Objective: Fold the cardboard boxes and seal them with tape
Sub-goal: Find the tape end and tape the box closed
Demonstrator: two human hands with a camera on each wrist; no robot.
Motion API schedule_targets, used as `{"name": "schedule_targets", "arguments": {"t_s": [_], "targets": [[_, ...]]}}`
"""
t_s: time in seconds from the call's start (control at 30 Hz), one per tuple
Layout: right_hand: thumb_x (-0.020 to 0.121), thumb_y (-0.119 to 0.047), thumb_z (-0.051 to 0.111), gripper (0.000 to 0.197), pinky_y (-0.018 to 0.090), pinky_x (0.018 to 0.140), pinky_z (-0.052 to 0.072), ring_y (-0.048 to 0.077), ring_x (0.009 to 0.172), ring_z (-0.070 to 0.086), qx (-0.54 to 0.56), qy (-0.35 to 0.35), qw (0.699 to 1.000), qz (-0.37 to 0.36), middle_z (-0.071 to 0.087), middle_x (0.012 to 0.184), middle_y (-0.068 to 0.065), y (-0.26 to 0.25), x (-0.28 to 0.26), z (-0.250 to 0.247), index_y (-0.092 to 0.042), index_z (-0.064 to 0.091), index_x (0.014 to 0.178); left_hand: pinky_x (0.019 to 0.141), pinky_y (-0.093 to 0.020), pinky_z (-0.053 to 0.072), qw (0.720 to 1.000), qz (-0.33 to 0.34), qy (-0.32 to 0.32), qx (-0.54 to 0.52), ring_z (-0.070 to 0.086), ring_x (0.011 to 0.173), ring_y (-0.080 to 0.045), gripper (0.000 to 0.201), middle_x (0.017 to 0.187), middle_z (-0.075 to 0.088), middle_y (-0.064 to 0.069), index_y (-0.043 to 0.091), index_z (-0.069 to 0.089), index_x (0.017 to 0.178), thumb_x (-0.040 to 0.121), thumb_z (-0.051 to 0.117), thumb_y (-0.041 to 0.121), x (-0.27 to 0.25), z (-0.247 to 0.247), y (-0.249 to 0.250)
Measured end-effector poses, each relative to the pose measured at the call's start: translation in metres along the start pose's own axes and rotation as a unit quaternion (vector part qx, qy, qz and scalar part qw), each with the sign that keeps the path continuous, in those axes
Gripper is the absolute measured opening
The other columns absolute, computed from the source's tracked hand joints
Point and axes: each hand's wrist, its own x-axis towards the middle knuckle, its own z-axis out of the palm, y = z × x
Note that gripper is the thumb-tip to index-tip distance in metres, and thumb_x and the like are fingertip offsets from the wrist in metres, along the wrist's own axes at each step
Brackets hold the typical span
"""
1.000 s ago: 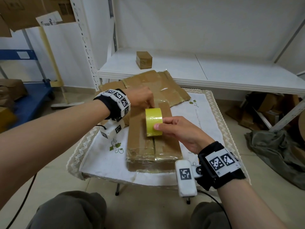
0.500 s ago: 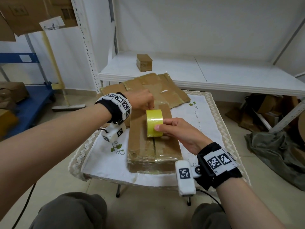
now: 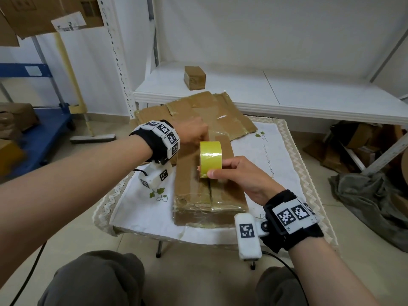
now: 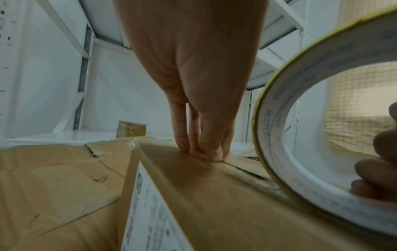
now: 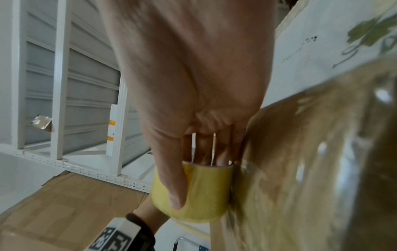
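Fingertips of left hand [image 3: 191,133] press box [image 3: 207,191], partly hidden behind tape roll [image 3: 210,159] gripped by right hand [image 3: 240,180].

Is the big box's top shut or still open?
Shut: both top flaps of the box lie flat, meeting at the centre seam, where the left hand presses and the tape roll stands.

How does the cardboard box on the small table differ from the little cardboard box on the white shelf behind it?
The cardboard box on the table is long, low and clearly larger in the picture; the little box on the shelf is compact and nearly cubic. The left hand presses on the table box's far end while the right hand holds the yellow tape roll on its top seam; nothing touches the shelf box. Both are brown cardboard with shiny tape.
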Motion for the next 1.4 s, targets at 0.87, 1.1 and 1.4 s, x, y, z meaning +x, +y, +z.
{"name": "schedule_targets", "arguments": {"t_s": [0.87,1.1,1.4], "targets": [[0.089,-0.012,0.072,0.026,0.041,0.103,0.044,0.025,0.105,0.066,0.062,0.007,0.998,-0.014,0.073,0.115,0.019,0.003,-0.01,-0.001,0.0,0.075,0.112,0.119,-0.046,0.027,0.918,0.149,-0.21,0.302,0.009,0.153,-0.025,0.128,0.163,-0.026,0.003,0.03,-0.02,0.155,0.064,0.068,0.048,-0.004,-0.039,0.016],[0.094,0.001,0.06,0.021,0.025,0.087,0.054,0.019,0.105,0.069,0.09,0.005,0.994,-0.055,0.075,0.114,0.011,-0.004,-0.013,-0.007,0.0,0.073,0.111,0.111,-0.039,0.035,0.91,0.129,-0.239,0.313,0.035,0.139,-0.022,0.149,0.157,0.03,0.0,0.02,0.018,0.157,0.034,0.096,0.053,0.01,-0.03,0.025],[0.098,-0.003,0.053,0.021,0.042,0.098,0.049,0.018,0.093,0.066,0.104,0.015,0.992,-0.072,0.075,0.098,0.002,-0.044,-0.006,-0.014,-0.007,0.066,0.114,0.092,-0.023,0.033,0.924,0.006,-0.237,0.3,0.046,0.107,-0.015,0.073,0.125,0.053,0.003,0.022,0.047,0.138,0.078,0.079,0.049,-0.019,-0.053,0.055]]}}
